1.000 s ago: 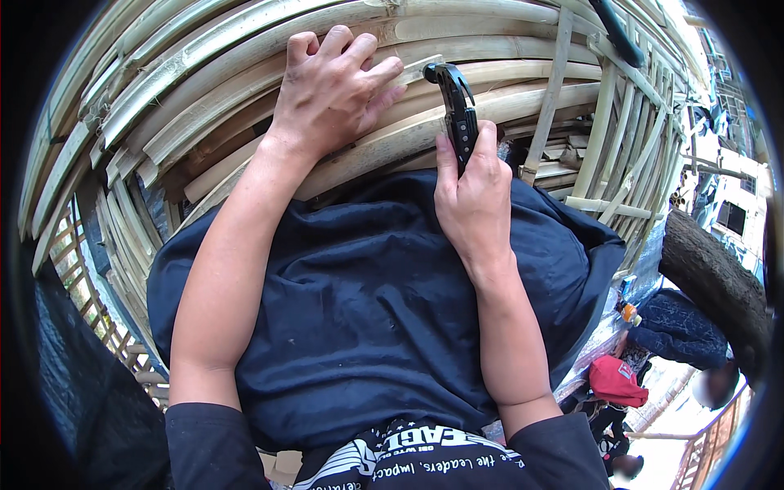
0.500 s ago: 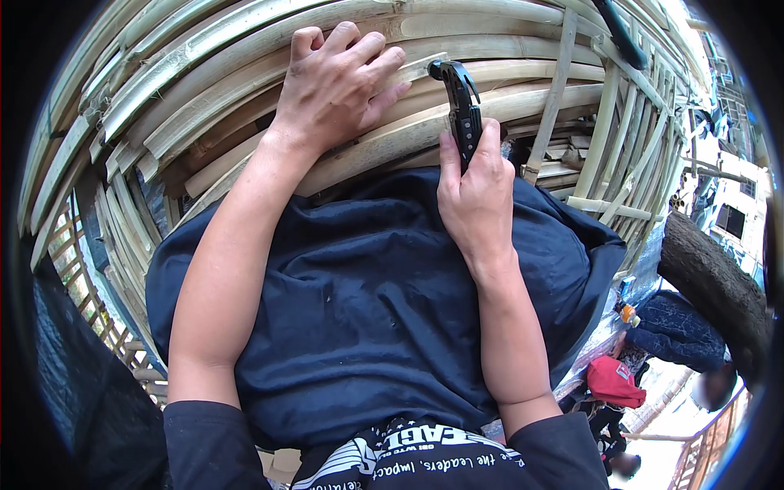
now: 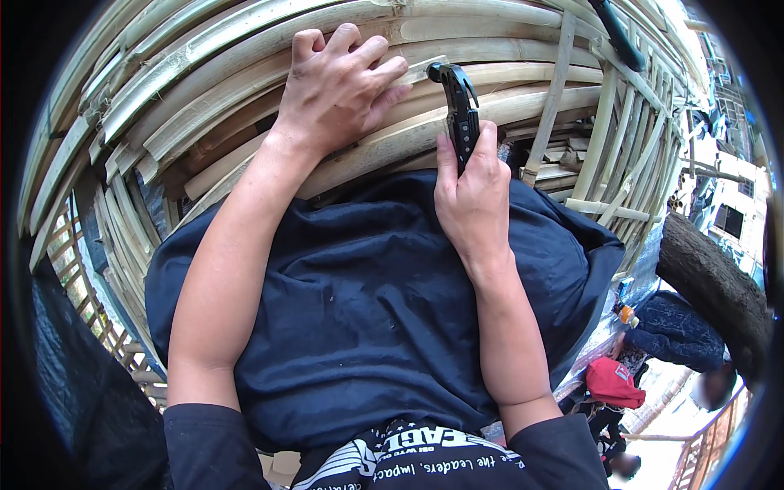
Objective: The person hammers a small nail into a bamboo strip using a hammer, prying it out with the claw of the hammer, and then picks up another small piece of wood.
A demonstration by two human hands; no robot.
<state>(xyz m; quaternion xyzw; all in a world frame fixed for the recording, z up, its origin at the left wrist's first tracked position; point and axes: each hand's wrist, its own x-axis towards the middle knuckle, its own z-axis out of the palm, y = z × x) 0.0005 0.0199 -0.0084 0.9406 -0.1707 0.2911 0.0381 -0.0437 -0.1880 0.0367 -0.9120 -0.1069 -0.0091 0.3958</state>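
Observation:
My left hand (image 3: 336, 91) lies on the split bamboo slats (image 3: 441, 31), its fingers bent over a slat and its thumb stretched to the right. The fingertips are mostly hidden by the knuckles. In my right hand (image 3: 474, 196) is a black hammer (image 3: 462, 122) with a rounded face and a curved claw. I grip its handle, thumb on the left side and fingers on the right. The hammer's head is raised over the slats, just right of my left hand. Dark blue cloth (image 3: 351, 286) spreads beneath both forearms.
Upright bamboo strips (image 3: 554, 94) cross the slats at right. A black curved object (image 3: 618, 37) shows at the top right. Beyond stands a thick tree trunk (image 3: 714, 286). A person in dark jeans (image 3: 678, 331) and a red bag or cloth (image 3: 614, 382) are at lower right.
My right hand and the hammer have shifted very slightly to the left. My left hand stays at nearly the same place on the slats.

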